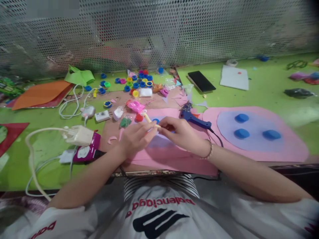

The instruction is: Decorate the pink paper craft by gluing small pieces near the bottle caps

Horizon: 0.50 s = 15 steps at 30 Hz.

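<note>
My left hand (pixel 137 137) and my right hand (pixel 183 134) meet over the pink sheet at the middle of the table. A thin pale yellow strip (pixel 148 118) is pinched in my left fingers, its far end sticking up past them. My right fingers are closed on its near end; their tips are partly hidden. Beneath the hands lies a pink sheet (pixel 144 158) bearing a pale lilac oval (pixel 159 142), with a blue cap (pixel 156 121) showing just behind my fingers. A blue glue gun (pixel 195 120) rests right of my right hand.
At right, another pink sheet (pixel 296 151) carries a lilac oval with three blue caps (pixel 241 133). Several coloured caps (pixel 136 85) lie at the back, near a black phone (pixel 201 81). A purple power strip (pixel 87 151) with plugs and cables sits left. A perforated metal panel (pixel 159 36) stands behind.
</note>
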Tool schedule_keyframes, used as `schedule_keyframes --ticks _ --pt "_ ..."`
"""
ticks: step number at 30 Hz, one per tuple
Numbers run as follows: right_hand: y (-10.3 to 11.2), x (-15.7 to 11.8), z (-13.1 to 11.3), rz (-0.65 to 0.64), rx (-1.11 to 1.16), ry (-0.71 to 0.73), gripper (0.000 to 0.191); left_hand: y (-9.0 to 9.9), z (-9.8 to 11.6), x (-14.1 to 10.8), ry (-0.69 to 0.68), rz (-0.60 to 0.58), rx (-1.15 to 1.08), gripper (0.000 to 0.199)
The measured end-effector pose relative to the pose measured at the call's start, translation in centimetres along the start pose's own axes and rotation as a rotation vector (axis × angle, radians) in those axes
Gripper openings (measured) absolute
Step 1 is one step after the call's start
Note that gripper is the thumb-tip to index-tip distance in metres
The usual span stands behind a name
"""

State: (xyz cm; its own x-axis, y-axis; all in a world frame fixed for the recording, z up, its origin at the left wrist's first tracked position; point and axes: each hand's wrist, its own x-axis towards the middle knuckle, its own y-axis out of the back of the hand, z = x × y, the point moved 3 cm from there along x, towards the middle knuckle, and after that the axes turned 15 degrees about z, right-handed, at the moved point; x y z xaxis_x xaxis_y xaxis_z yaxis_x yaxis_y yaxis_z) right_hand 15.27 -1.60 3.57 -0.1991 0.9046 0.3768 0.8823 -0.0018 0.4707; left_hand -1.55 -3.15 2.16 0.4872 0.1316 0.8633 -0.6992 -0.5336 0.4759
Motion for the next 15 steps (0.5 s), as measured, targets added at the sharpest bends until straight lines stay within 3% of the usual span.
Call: schedule_keyframes --ticks 3,6,9,15 --pt "0.0 1.0 1.8 0.005 0.057 -0.228 0.017 0.0 -1.4 -0.5 0.126 -0.017 0.059 0.038" --pt "-0.1 1.2 3.1 -0.022 0.053 -0.346 0.019 -0.4 -2.7 -0.6 0.259 -0.171 0.137 0.028" --pt "-0.2 0.8 3.2 -0.05 -0.082 -0.282 0.018 -1.0 -3.4 -0.7 0.422 -0.319 0.149 0.021" --pt "-0.8 0.4 2.8 -0.038 -0.195 -0.203 0.018 -1.7 -3.9 -1.2 0.69 -0.479 0.116 0.021"
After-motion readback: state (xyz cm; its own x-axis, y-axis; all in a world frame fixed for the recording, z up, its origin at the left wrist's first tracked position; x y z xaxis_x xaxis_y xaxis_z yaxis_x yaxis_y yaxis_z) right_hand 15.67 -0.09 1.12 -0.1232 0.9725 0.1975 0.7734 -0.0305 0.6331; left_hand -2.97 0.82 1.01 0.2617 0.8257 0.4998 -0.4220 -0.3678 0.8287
